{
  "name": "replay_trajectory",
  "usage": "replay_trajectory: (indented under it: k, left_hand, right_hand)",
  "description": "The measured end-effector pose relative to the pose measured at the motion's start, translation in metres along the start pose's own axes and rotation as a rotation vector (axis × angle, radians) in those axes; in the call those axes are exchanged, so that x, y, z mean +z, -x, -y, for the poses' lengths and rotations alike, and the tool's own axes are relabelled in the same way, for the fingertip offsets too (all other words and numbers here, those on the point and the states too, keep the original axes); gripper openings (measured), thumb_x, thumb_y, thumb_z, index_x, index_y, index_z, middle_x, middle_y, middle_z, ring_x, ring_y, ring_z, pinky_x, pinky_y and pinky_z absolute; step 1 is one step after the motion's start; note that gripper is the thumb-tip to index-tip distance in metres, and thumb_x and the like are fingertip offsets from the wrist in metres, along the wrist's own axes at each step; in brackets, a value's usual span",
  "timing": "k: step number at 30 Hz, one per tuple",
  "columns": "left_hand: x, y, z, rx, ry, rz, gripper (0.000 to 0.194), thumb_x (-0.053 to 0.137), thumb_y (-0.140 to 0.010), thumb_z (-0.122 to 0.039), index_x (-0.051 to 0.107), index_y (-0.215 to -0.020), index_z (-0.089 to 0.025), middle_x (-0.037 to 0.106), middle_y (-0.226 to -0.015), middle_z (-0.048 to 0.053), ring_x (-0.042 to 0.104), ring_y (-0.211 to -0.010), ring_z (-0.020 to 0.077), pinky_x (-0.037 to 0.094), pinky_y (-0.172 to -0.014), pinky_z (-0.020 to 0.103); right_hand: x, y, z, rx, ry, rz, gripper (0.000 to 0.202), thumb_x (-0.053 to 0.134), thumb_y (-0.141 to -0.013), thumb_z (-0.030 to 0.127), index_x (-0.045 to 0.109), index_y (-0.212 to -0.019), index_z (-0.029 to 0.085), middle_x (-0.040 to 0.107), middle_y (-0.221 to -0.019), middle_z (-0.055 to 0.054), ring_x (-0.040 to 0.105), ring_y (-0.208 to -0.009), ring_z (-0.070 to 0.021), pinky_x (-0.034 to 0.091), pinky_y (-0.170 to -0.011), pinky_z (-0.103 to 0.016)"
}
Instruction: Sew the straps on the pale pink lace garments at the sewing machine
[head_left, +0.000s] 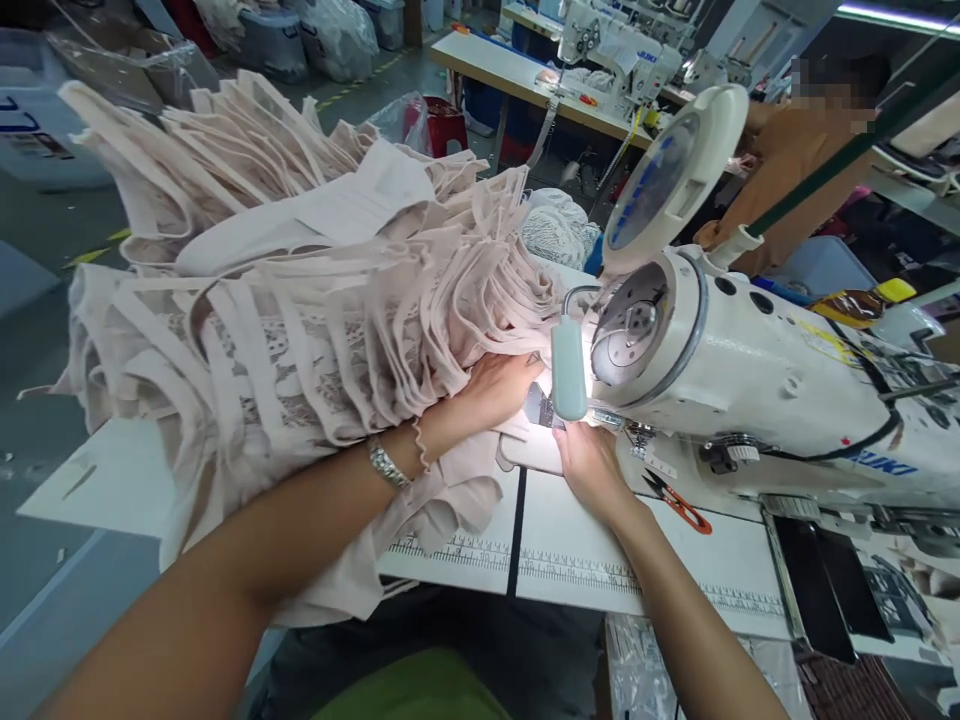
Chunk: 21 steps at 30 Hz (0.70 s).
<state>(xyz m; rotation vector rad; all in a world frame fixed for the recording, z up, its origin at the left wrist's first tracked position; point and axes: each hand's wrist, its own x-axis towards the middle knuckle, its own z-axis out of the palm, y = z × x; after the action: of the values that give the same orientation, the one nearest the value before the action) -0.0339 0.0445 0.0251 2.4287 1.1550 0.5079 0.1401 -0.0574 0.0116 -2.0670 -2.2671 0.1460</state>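
A large heap of pale pink garment pieces [322, 340], some with lace panels, lies on the left of the sewing table. My left hand [504, 388], with a metal watch [386, 463] on its wrist, is closed against the fabric beside the needle area. The folds partly cover its fingers. My right hand [592, 462] is at the front of the sewing head, its fingertips largely hidden behind the small green lamp [569, 370]. Bright light falls on the stitching area of the white sewing machine [757, 350], where the needle cannot be made out.
Orange-handled thread snips [679, 503] lie right of my right hand. A printed ruler [577, 568] runs along the table's front edge. A round magnifier-like cover [675, 180] rises above the machine head. Across the aisle are another sewing machine [619, 60] and a person in orange [806, 175].
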Motion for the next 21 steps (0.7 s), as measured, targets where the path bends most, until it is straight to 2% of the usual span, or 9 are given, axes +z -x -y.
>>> replay_trajectory:
  k: [5, 7, 9, 11, 14, 16, 18, 19, 21]
  left_hand:
    - [-0.001, -0.008, -0.012, -0.084, -0.047, -0.089, 0.031, 0.038, -0.095, -0.012, 0.063, -0.112, -0.016, 0.061, -0.124, 0.011, 0.049, -0.124, 0.0280, 0.031, -0.111, 0.043]
    - [-0.004, 0.010, -0.025, -0.047, -0.121, -0.054, 0.035, 0.034, -0.094, -0.007, 0.061, -0.115, -0.013, 0.060, -0.124, 0.013, 0.049, -0.122, 0.0276, 0.035, -0.107, 0.043]
    - [-0.013, 0.041, -0.037, 0.039, -0.264, 0.002, 0.034, 0.032, -0.093, -0.002, 0.062, -0.106, -0.011, 0.062, -0.112, 0.016, 0.054, -0.109, 0.0281, 0.043, -0.092, 0.041]
    - [-0.030, 0.077, -0.046, 0.182, -0.368, 0.144, 0.025, 0.040, -0.092, -0.003, 0.064, -0.093, -0.011, 0.064, -0.096, 0.014, 0.057, -0.095, 0.0277, 0.044, -0.079, 0.038]
    - [-0.063, 0.119, -0.048, 0.373, -0.253, 0.458, 0.014, 0.057, -0.095, -0.019, 0.063, -0.083, -0.015, 0.065, -0.085, 0.007, 0.058, -0.078, 0.0218, 0.043, -0.072, 0.034]
    - [-0.079, 0.128, -0.044, 0.357, -0.174, 0.718, 0.023, 0.062, -0.094, -0.025, 0.061, -0.072, -0.017, 0.062, -0.066, 0.001, 0.050, -0.054, 0.0151, 0.037, -0.056, 0.030]
    - [-0.081, 0.123, -0.039, 0.317, -0.117, 0.828, 0.028, 0.065, -0.092, -0.028, 0.058, -0.067, -0.018, 0.057, -0.056, -0.002, 0.044, -0.045, 0.0129, 0.030, -0.048, 0.028]
    - [-0.077, 0.116, -0.036, 0.284, -0.101, 0.752, 0.024, 0.066, -0.092, -0.026, 0.059, -0.070, -0.018, 0.059, -0.060, -0.002, 0.047, -0.048, 0.0130, 0.031, -0.049, 0.027]
    - [-0.061, 0.099, -0.029, 0.222, -0.127, 0.396, 0.005, 0.060, -0.093, -0.016, 0.062, -0.089, -0.016, 0.066, -0.082, 0.002, 0.057, -0.067, 0.0151, 0.038, -0.059, 0.026]
  right_hand:
    - [0.005, 0.005, -0.006, -0.114, -0.008, -0.251, 0.038, 0.036, -0.100, 0.029, 0.064, -0.118, 0.011, 0.071, -0.104, -0.016, 0.061, -0.101, -0.0282, 0.044, -0.095, -0.044]
    - [0.004, 0.009, -0.005, -0.289, -0.046, -0.314, 0.035, 0.037, -0.100, 0.027, 0.065, -0.115, 0.013, 0.070, -0.108, -0.015, 0.061, -0.104, -0.0256, 0.045, -0.095, -0.041]
    - [0.000, 0.010, 0.000, -0.480, -0.080, -0.260, 0.034, 0.037, -0.101, 0.026, 0.062, -0.121, 0.016, 0.067, -0.119, -0.014, 0.059, -0.112, -0.0236, 0.046, -0.096, -0.038]
    - [-0.003, 0.009, 0.007, -0.546, -0.075, -0.178, 0.035, 0.038, -0.101, 0.025, 0.059, -0.128, 0.018, 0.066, -0.122, -0.013, 0.058, -0.111, -0.0226, 0.047, -0.092, -0.036]
    - [-0.005, 0.006, 0.014, -0.479, -0.010, -0.193, 0.033, 0.037, -0.101, 0.020, 0.064, -0.119, 0.017, 0.069, -0.101, -0.010, 0.058, -0.093, -0.0201, 0.045, -0.080, -0.032]
    - [-0.005, 0.006, 0.017, -0.456, 0.027, -0.253, 0.030, 0.038, -0.101, 0.019, 0.068, -0.103, 0.017, 0.066, -0.085, -0.007, 0.056, -0.083, -0.0185, 0.042, -0.075, -0.029]
    - [-0.005, 0.008, 0.018, -0.444, 0.018, -0.294, 0.029, 0.041, -0.101, 0.022, 0.069, -0.092, 0.018, 0.064, -0.078, -0.005, 0.055, -0.078, -0.0173, 0.041, -0.075, -0.029]
    - [-0.005, 0.010, 0.019, -0.435, -0.003, -0.304, 0.029, 0.042, -0.101, 0.023, 0.068, -0.089, 0.018, 0.063, -0.076, -0.004, 0.055, -0.077, -0.0168, 0.041, -0.076, -0.029]
    - [-0.006, 0.017, 0.020, -0.405, -0.064, -0.315, 0.027, 0.044, -0.101, 0.024, 0.067, -0.090, 0.019, 0.064, -0.075, -0.003, 0.056, -0.076, -0.0160, 0.041, -0.077, -0.028]
